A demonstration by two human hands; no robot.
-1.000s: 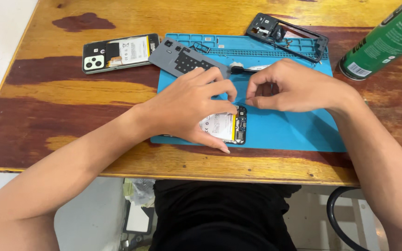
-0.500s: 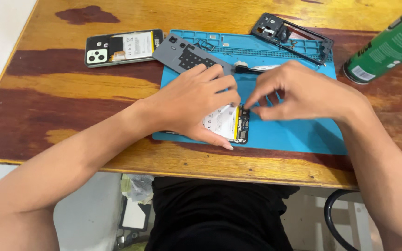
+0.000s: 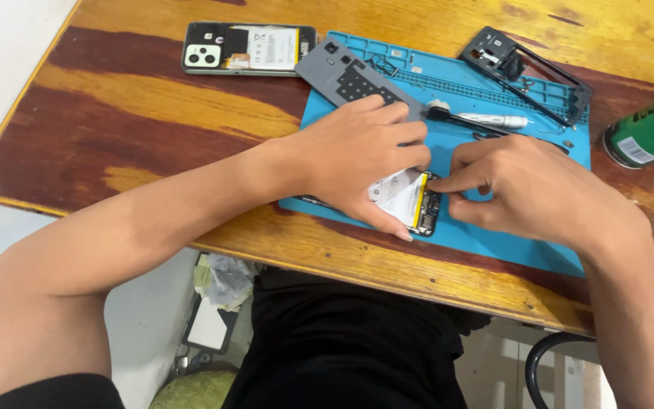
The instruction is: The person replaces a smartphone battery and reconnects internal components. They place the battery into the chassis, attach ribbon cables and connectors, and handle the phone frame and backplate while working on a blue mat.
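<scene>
An opened phone (image 3: 410, 201) with a white battery and a bare circuit board lies on a blue work mat (image 3: 493, 242). My left hand (image 3: 357, 155) lies over it and holds it down, thumb along its near edge. My right hand (image 3: 531, 189) is beside it with fingertips pinched at the phone's board end. Whether anything small is between those fingertips is hidden.
A grey back cover (image 3: 346, 76), a black phone frame (image 3: 527, 72) and a white-handled tool (image 3: 486, 120) lie at the back of the mat. Another opened phone (image 3: 247, 48) rests on the wooden table (image 3: 115, 129). A green can (image 3: 652, 132) lies at the right.
The view has shifted, so everything sits a little more to the right. My right fingertips have moved in to the phone's board end. My left hand stays pressed on the phone.
</scene>
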